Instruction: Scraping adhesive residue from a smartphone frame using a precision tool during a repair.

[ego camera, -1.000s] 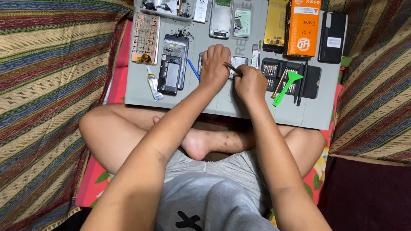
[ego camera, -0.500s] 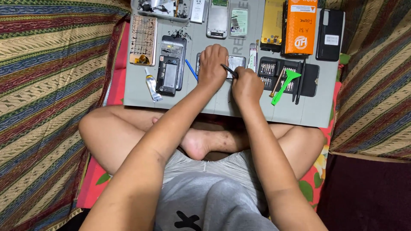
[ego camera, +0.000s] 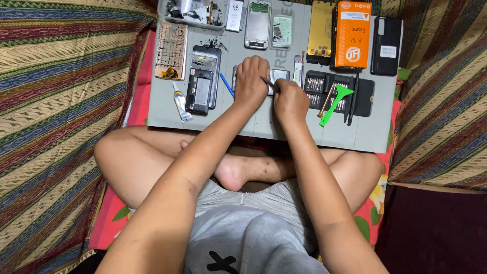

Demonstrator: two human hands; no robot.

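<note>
From the head camera, the person sat cross-legged with both forearms reaching out over a grey work mat [ego camera: 264,129]; the left hand [ego camera: 252,81] lay palm down with its fingers curled over a small phone [ego camera: 276,76], pressing it to the mat near the mat's middle; the right hand [ego camera: 290,100] sat just beside it, fingers closed round a thin dark tool [ego camera: 269,83] whose tip angled up toward the left hand's knuckles and the phone.

Against the picture half a second before, the hands kept much the same grip and place on the mat; the tool pointed the same way; I could not tell any real shift.

Left of the hands lay an opened phone [ego camera: 203,81], a blue stick [ego camera: 227,84] and a small glue tube [ego camera: 180,103]; right of them a dark bit case [ego camera: 339,91] with a green pry tool [ego camera: 335,104] across it; farther back stood an orange box [ego camera: 352,34] and a black phone cover [ego camera: 386,45]; the left hand hid most of the small phone.
</note>
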